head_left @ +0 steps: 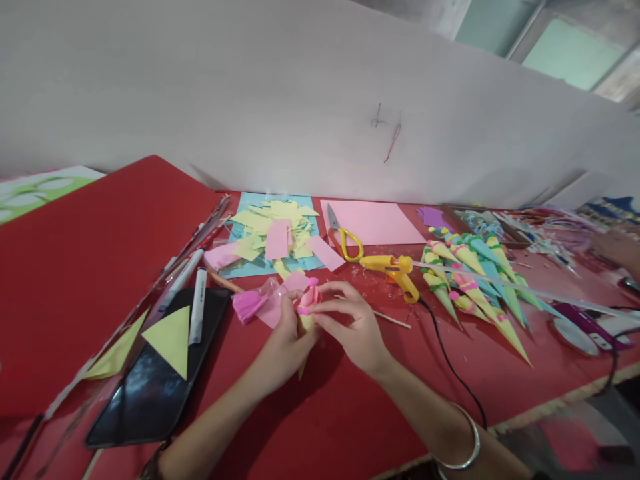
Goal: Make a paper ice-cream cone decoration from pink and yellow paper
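Between my hands stands a small yellow paper cone (306, 324), its narrow tip pointing down, with pink decoration around and above its wide end. My left hand (286, 337) is closed around the cone from the left. From the right, my right hand (357, 328) pinches at the pink top with thumb and fingers. Just left of them lies a bright pink lump (249, 305) in clear plastic wrap. A yellow hot glue gun (393, 269) rests on the table to the right, a long clear stick running out of its back.
Yellow-handled scissors (344, 237) lie by a pink paper sheet (380, 222). Cut yellow paper pieces (270, 217) are heaped behind my hands. Several finished cones (475, 270) are piled right. A black phone-like slab (150, 393) with a marker (198, 307) sits left. Another person's hand (617, 247) appears far right.
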Available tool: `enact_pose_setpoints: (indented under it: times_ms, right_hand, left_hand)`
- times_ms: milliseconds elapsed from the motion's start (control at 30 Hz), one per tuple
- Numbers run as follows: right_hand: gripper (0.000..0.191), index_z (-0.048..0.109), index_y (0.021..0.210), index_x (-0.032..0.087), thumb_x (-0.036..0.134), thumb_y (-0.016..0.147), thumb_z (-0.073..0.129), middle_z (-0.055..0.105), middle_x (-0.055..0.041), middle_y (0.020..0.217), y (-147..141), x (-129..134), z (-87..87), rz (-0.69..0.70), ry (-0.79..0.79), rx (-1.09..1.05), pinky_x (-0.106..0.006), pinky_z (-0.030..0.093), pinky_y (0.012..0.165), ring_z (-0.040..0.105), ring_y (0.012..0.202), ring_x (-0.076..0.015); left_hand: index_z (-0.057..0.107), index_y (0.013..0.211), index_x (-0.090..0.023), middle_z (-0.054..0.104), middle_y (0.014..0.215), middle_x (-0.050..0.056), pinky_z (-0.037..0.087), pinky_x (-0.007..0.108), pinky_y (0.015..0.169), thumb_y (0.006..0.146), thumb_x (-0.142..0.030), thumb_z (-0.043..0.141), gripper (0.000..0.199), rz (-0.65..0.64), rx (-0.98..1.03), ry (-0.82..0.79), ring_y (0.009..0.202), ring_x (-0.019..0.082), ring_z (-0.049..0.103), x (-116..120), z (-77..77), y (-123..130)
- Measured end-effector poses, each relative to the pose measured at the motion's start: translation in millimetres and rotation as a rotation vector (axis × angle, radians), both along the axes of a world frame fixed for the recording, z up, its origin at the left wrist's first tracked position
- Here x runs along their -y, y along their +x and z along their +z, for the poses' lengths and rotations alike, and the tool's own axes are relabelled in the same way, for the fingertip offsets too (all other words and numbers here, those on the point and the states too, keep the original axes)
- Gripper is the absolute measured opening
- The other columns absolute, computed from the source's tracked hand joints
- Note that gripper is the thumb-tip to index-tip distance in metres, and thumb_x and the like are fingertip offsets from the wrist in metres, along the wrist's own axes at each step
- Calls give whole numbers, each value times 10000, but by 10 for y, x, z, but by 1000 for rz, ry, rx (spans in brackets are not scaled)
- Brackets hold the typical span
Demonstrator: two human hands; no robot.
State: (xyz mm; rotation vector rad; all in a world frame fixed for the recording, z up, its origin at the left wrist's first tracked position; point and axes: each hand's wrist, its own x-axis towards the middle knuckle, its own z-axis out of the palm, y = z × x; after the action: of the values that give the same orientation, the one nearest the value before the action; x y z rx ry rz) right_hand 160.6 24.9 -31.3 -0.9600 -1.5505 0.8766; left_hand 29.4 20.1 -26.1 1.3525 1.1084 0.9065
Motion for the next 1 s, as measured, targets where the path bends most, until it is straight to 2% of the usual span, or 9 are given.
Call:
enact_pose_setpoints:
  times_ms: [200,467,667,867,1000]
  right_hand:
    - [213,700,828,301,140,738,593,552,-14,991,-4,1,-8,-11,-17,11,-332,424,879,537,951,-166]
    - [212,680,846,277,128,723,593,518,-28,989,-24,-6,-21,-3,-92,-61,-320,430,897,518,993,-171]
    - [243,640,902,250,130,694,602,492,-30,1001,-27,-27,-37,78,-240,-209,-300,455,877,518,1008,-169]
    - [238,637,903,250,125,704,596,519,-11,965,-24,-30,-32,152,-235,-254,-294,449,858,545,949,-153]
    - [224,636,914,246,148,717,595,526,-13,971,-24,-31,-42,153,-236,-242,-294,445,862,543,953,-153]
  left_hand:
    - [261,1031,-219,464,787,-41,459,269,612,746,-278,460,353,-41,18,-25,626,106,519,21,13,18]
    - [277,1030,-216,473,913,8,452,261,653,741,-267,449,339,-16,-37,19,775,135,536,9,44,20]
    - [279,1011,-219,483,831,-8,455,270,649,754,-276,449,313,-17,-34,34,772,154,553,19,50,22]
    - [280,1029,-212,481,837,-13,447,275,673,759,-241,443,317,-35,-5,44,749,135,527,26,45,23]
    - [264,1047,-208,458,805,-20,446,258,621,778,-238,421,312,-38,-11,34,693,124,510,31,41,25]
